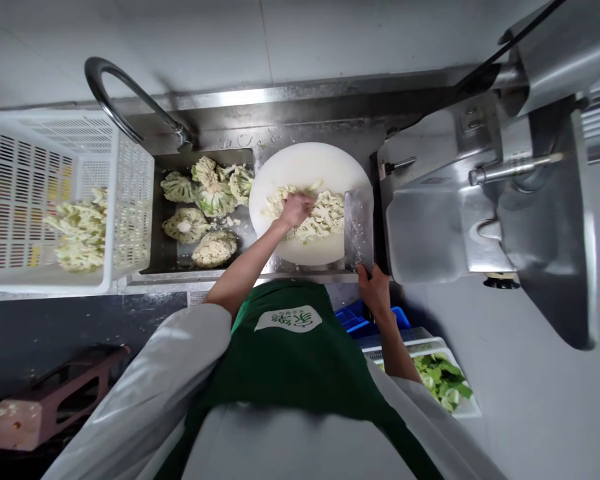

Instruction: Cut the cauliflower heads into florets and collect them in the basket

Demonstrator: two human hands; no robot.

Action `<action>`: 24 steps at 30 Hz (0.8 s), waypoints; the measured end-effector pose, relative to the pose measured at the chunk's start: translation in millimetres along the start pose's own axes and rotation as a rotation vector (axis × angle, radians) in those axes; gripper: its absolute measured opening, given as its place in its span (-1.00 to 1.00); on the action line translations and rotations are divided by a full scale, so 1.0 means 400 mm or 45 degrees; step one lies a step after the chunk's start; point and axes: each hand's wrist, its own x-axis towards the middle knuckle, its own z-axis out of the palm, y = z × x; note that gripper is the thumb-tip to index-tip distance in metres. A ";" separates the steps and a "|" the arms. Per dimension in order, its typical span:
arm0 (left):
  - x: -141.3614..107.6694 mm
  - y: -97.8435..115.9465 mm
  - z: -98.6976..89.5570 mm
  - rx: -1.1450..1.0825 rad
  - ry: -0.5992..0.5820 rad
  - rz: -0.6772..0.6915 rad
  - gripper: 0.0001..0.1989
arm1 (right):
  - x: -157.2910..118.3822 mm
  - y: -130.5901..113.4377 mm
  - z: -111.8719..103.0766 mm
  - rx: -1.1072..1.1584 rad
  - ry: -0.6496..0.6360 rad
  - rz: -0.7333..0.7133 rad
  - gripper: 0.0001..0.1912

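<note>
Chopped cauliflower [325,217] lies in a loose pile on a round white cutting board [305,158]. My left hand [297,209] rests on the pile, its fingers stretched toward the right; the fingertips are partly lost among the pieces. At the board's right edge, my right hand [375,288] grips a cleaver [359,230] by its handle. The broad blade points away from me, lies over the board's right side, and has small white bits stuck to it.
Left of the board, a sink [200,263] holds several cauliflower heads [215,248] under a curved faucet [125,77]. A white basket [113,220] with cauliflower florets [80,230] stands farther left. A metal slicing machine [425,233] borders the right side. Leafy greens [443,377] sit in a crate below.
</note>
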 end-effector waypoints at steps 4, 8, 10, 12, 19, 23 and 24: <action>0.047 -0.022 -0.007 0.014 -0.178 0.063 -0.81 | -0.021 0.012 0.009 0.069 -0.027 0.076 -0.42; 0.055 -0.049 -0.006 -0.079 -0.183 0.239 -0.90 | -0.030 0.013 0.012 0.115 -0.039 0.116 -0.47; 0.060 -0.050 -0.007 -0.136 -0.176 0.257 -0.95 | -0.027 0.013 0.013 0.129 -0.034 0.118 -0.49; 0.060 -0.042 -0.019 -0.214 -0.154 0.251 -0.93 | -0.021 0.012 0.015 0.131 -0.028 0.115 -0.50; -0.150 -0.135 -0.229 -0.203 0.406 0.111 -0.75 | -0.006 -0.002 0.006 0.007 -0.031 0.070 -0.50; -0.419 -0.329 -0.368 0.346 0.629 -0.746 -0.76 | -0.008 -0.020 -0.003 -0.121 -0.089 0.007 -0.54; -0.482 -0.378 -0.389 0.461 0.562 -0.933 -0.83 | -0.008 -0.025 -0.004 -0.153 -0.110 -0.017 -0.56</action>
